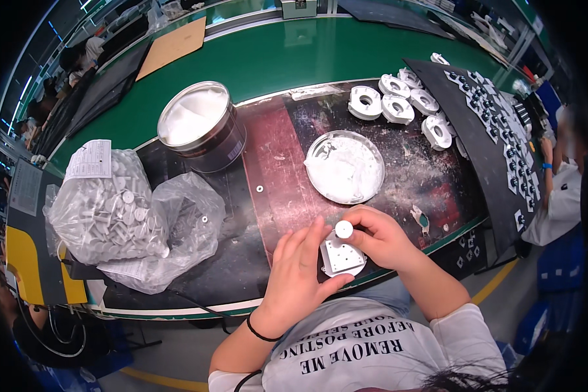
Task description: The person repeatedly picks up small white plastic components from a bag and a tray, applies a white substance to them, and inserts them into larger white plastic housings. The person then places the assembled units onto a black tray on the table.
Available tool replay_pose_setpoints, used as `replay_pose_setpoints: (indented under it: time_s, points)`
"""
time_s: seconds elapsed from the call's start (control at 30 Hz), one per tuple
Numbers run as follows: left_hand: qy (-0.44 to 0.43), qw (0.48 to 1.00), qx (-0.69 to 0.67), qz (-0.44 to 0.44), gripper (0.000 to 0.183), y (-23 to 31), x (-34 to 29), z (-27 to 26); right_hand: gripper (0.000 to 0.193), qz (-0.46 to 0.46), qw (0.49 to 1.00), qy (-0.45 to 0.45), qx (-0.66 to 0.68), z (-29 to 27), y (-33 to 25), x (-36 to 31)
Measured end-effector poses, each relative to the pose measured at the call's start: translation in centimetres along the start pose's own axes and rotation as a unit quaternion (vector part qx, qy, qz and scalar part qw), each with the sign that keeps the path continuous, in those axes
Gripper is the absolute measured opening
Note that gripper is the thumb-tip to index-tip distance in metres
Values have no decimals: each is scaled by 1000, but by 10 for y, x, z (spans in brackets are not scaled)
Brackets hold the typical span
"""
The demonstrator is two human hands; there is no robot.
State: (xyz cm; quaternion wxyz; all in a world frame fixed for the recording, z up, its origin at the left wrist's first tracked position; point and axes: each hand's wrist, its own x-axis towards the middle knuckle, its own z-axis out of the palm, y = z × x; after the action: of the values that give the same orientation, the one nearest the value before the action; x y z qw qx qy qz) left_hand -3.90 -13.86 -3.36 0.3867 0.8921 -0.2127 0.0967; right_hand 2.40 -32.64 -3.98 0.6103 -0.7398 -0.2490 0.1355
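Right hand [379, 238] pinches one white round-headed part [344, 229]; left hand [297, 264] holds one white housing [341, 259]. Tabletop [277, 189]: one dish [380, 154], one tin [219, 149], two bags [206, 199], maybe seven ring pieces [396, 118].

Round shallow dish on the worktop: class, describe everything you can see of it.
The dish is round, shallow and open-topped, with a silvery, metal-looking wall. White material is spread unevenly inside, with a greyish patch toward its far left; whether it is paste or powder is unclear. The dish sits upright on the stained dark worktop, just beyond the person's hands. The right hand is close to its near edge; contact cannot be judged.
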Motion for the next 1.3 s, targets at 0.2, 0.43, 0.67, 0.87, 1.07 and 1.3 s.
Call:
replay_pose_setpoints:
  time_s: [0.2, 0.43, 0.67, 0.87, 1.07, 1.3]
  points:
    - [-5, 1000, -7, -1, 108, -1, -1, 2, 21, 1, 1000, -14, -24, -10, -2, -3]
    - [8, 998, -57, -24, 101, 0, 0, 5, 35, 66, 989, 102, 85, -27, 10, -40]
    - [-45, 999, -17, 0, 107, 9, 45, -37, 25, -9, 979, 188, -81, -60, 17, -71]
    - [144, 983, 100, -59, 92, -50, 195, -48, 15, -86, 966, 192, -152, -60, 17, -66]
    - [238, 944, 121, -192, 94, -157, 273, -9, 21, -192, 941, 209, -182, -62, 23, -67]
    - [272, 925, 94, -247, 104, -186, 277, -4, 19, -204, 939, 223, -165, -62, 25, -70]
